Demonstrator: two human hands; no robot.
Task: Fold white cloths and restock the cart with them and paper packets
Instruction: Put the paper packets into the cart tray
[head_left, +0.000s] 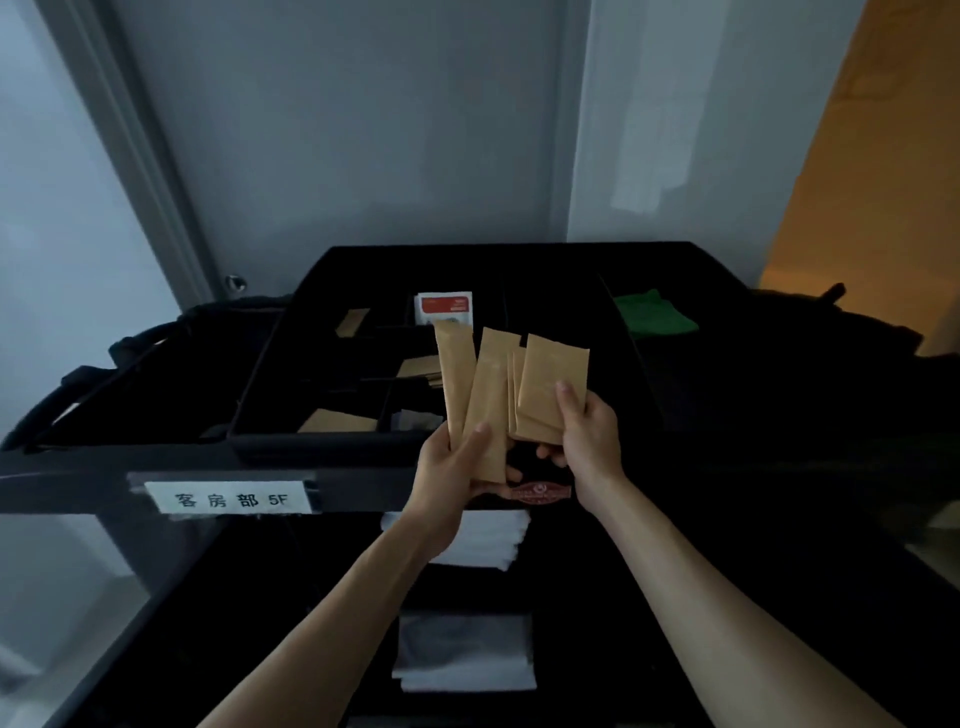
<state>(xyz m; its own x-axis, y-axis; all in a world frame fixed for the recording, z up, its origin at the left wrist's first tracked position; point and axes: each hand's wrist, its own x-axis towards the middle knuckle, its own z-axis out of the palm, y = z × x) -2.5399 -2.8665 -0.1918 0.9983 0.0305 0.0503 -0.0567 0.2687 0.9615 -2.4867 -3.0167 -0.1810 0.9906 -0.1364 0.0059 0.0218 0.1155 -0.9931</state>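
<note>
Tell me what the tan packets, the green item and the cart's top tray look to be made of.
Tan packets: likely kraft paper, matte brown, flat with crisp edges.
Green item: probably cloth, soft folds and no shine, though it is dim there.
Top tray: looks like black moulded plastic with thin divider walls; the low light leaves the finish uncertain.

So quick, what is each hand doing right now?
Left hand: grips two long paper packets.
Right hand: grips a small stack of shorter paper packets.
</note>
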